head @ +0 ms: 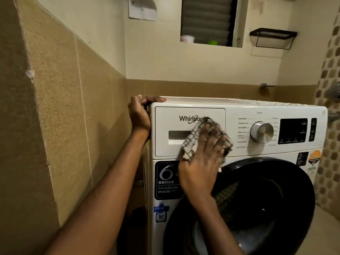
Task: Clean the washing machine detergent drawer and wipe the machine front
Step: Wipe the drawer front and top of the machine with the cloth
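Our left hand point(139, 115) clamps its fingers point(154, 99) round the top-left corner of the washing machine point(239, 107). Right of them the detergent drawer point(165, 126) sits flush. Our right hand point(200, 162) presses a checked cloth point(191, 142) against it, fingers spread flat. The dial point(261, 132) lies right of those fingers.

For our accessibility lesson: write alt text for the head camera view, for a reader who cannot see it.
A person's right hand presses a checked cloth against the closed detergent drawer of a white washing machine. The left hand grips the machine's top corner. A silver dial sits beside the drawer.
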Demonstrator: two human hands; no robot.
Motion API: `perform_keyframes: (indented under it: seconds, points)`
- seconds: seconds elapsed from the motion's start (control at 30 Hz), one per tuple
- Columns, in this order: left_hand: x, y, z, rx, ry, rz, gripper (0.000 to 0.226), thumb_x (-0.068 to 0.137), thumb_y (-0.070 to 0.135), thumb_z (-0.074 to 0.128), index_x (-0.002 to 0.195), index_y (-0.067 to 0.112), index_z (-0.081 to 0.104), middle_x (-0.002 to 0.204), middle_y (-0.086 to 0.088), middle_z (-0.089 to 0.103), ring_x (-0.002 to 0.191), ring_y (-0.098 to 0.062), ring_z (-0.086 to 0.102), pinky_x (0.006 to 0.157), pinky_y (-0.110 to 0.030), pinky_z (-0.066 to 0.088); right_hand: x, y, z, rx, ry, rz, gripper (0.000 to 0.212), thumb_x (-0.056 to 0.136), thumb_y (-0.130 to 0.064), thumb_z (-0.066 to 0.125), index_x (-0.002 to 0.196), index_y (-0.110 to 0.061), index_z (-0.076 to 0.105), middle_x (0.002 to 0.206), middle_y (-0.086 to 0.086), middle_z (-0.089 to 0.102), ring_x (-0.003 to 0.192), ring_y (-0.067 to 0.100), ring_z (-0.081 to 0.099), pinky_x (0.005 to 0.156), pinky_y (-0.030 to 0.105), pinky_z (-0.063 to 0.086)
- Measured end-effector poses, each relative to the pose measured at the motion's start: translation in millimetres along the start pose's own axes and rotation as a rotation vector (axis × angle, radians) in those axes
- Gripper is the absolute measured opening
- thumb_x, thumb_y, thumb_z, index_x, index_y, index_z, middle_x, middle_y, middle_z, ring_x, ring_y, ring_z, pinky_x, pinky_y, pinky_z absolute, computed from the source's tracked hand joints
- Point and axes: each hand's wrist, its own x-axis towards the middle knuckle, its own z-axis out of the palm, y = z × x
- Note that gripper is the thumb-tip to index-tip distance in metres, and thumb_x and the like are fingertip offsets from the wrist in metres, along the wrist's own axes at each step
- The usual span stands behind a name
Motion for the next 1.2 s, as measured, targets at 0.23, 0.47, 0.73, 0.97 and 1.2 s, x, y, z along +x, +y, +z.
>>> perform_keyframes:
  seconds: [0.23, 0.47, 0.73, 0.97, 1.2]
  points:
    - [-1, 2, 1, -0.015, 0.006, -0.004, 0.070, 0.097, 0.019, 0.020, 0.050, 0.011, 0.071, 0.068, -0.011, 0.073, 0.077, -0.026, 0.067, 0.084, -0.034, 0.048, 6, 14, 3, 0.051, 0.110, -0.054, 0.079, 0.092, -0.040, 0.043, 0.159, -0.027, 0.003, 0.166, 0.000, -0.010, 0.152, 0.024, -0.012, 0.122, 0.054, -0.002]
    - [7, -7, -5, -0.019, -0.011, 0.010, 0.059, 0.086, 0.032, 0.028, 0.055, 0.010, 0.073, 0.071, -0.014, 0.073, 0.087, -0.039, 0.061, 0.101, -0.054, 0.043, 45, -17, -6, -0.090, 0.023, -0.502, 0.072, 0.090, -0.051, 0.031, 0.156, -0.034, 0.007, 0.165, -0.004, -0.001, 0.153, 0.021, -0.003, 0.123, 0.040, -0.002]
    - [2, -3, -2, -0.069, 0.006, 0.016, 0.055, 0.087, 0.026, 0.029, 0.051, 0.012, 0.069, 0.065, -0.008, 0.072, 0.076, -0.028, 0.063, 0.081, -0.035, 0.048, 58, -42, -10, -0.057, 0.058, -0.396, 0.075, 0.087, -0.045, 0.039, 0.157, -0.033, 0.016, 0.167, -0.003, 0.006, 0.153, 0.020, -0.005, 0.122, 0.039, -0.004]
    - [3, -4, -3, -0.026, -0.025, 0.022, 0.065, 0.091, 0.025, 0.023, 0.052, 0.011, 0.073, 0.070, -0.012, 0.074, 0.084, -0.030, 0.065, 0.091, -0.038, 0.045, 69, 20, -21, -0.031, 0.135, -0.091, 0.073, 0.090, -0.051, 0.031, 0.156, -0.035, 0.005, 0.166, -0.003, -0.001, 0.153, 0.022, -0.002, 0.122, 0.051, 0.008]
    - [0, 0, 0, -0.075, -0.009, -0.019, 0.069, 0.097, 0.020, 0.020, 0.053, 0.008, 0.071, 0.067, -0.012, 0.073, 0.076, -0.027, 0.066, 0.079, -0.031, 0.049, 42, -27, -12, 0.020, -0.001, -0.530, 0.075, 0.085, -0.046, 0.037, 0.156, -0.029, 0.024, 0.166, 0.000, 0.011, 0.154, 0.023, 0.002, 0.123, 0.047, 0.005]
